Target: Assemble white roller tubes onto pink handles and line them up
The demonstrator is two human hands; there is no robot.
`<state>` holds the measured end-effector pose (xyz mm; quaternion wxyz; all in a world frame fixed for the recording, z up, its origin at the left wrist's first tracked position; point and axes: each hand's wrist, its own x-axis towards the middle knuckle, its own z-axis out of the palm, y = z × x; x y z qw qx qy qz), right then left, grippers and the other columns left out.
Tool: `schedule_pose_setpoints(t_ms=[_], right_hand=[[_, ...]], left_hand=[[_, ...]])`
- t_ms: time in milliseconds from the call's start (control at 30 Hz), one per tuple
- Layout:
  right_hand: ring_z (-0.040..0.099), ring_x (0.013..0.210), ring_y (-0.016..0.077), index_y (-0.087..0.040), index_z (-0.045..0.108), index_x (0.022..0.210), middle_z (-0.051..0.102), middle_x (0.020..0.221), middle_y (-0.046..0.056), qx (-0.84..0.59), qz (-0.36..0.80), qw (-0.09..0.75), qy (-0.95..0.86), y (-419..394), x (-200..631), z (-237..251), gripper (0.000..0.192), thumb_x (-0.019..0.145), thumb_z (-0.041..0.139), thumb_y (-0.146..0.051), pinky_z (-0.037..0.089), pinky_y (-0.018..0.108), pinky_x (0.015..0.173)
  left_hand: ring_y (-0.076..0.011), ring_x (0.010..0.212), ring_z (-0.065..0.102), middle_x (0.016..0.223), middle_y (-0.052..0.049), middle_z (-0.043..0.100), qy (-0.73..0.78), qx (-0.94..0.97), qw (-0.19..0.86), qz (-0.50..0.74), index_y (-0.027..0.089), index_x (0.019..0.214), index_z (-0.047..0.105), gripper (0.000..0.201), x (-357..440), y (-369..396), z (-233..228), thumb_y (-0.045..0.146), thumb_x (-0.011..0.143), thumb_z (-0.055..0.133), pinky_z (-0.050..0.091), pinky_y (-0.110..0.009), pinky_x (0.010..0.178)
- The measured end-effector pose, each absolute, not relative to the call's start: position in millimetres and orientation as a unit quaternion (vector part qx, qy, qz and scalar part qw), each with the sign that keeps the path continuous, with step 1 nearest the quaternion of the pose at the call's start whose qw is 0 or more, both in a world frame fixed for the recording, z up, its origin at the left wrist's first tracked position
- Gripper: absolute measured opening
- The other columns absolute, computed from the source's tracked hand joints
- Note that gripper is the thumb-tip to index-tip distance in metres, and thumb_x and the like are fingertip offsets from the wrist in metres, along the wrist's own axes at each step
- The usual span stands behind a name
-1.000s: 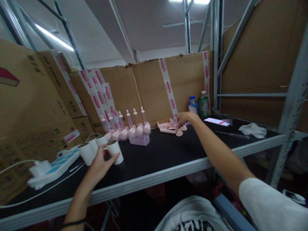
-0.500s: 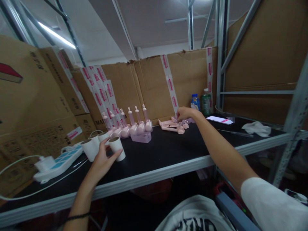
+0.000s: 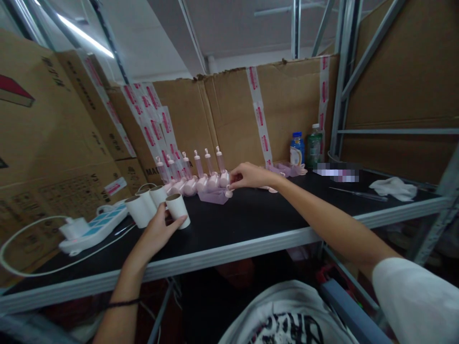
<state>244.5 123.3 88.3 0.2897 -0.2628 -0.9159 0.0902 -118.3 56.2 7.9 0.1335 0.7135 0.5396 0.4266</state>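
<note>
My left hand (image 3: 158, 230) grips a white paper tube (image 3: 178, 210) that stands on the black bench (image 3: 251, 217), next to other white tubes (image 3: 143, 208). My right hand (image 3: 246, 175) reaches out over the bench and pinches a small pink part (image 3: 228, 192) at the right end of a row of pink bottle-shaped pieces (image 3: 195, 177) set on a clear pink stand (image 3: 212, 196). More pink parts (image 3: 286, 168) lie behind my right forearm.
A white and blue power strip (image 3: 93, 229) with a cable lies at the left. Taped cardboard boxes (image 3: 229, 114) wall the back and left. Two drink bottles (image 3: 305, 149), a white cloth (image 3: 394, 188), a thin tool (image 3: 358, 193) and metal rack posts (image 3: 340, 86) are at the right.
My right hand has moved left from the pile of pink parts to the end of the pink row, carrying a small pink part. My left hand stays on the white tube.
</note>
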Motion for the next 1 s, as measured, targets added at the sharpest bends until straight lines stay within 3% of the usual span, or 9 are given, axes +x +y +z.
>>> schedule_pose_setpoints(t_ms=[167,500,800,1000], right_hand=[[0.057,0.067,0.0125,-0.012,0.077,0.084,0.069,0.072,0.002,-0.206,0.119,0.284,-0.929,115,203,76,0.027,0.087,0.073,-0.039,0.035,0.024,0.064],[0.058,0.067,0.0118,-0.014,0.079,0.084,0.071,0.072,0.000,-0.163,0.080,0.180,-0.967,112,139,104,0.019,0.084,0.078,-0.033,0.035,0.024,0.063],[0.059,0.064,0.0108,-0.014,0.078,0.080,0.072,0.071,0.000,-0.175,0.078,0.099,-0.977,116,113,80,0.009,0.083,0.078,-0.022,0.038,0.022,0.061],[0.060,0.068,0.0131,-0.014,0.079,0.089,0.073,0.078,0.003,-0.186,0.047,0.102,-0.976,112,127,103,0.024,0.082,0.081,-0.037,0.039,0.024,0.062]], left_hand=[[-0.0293,0.107,0.070,0.117,-0.011,0.070,0.526,0.715,0.158,0.432,0.020,0.126,0.048,0.061,-113,48,6,0.053,0.081,0.073,0.057,-0.045,0.095],[-0.0308,0.110,0.069,0.124,-0.014,0.070,0.517,0.733,0.121,0.425,0.017,0.128,0.055,0.058,-114,43,2,0.053,0.085,0.068,0.054,-0.047,0.097],[-0.0309,0.106,0.069,0.119,-0.013,0.071,0.524,0.733,0.102,0.422,0.017,0.127,0.056,0.052,-112,40,2,0.048,0.086,0.067,0.055,-0.044,0.094],[-0.0320,0.109,0.069,0.121,-0.013,0.071,0.531,0.728,0.104,0.422,0.017,0.127,0.057,0.056,-112,41,3,0.051,0.084,0.068,0.054,-0.046,0.097]])
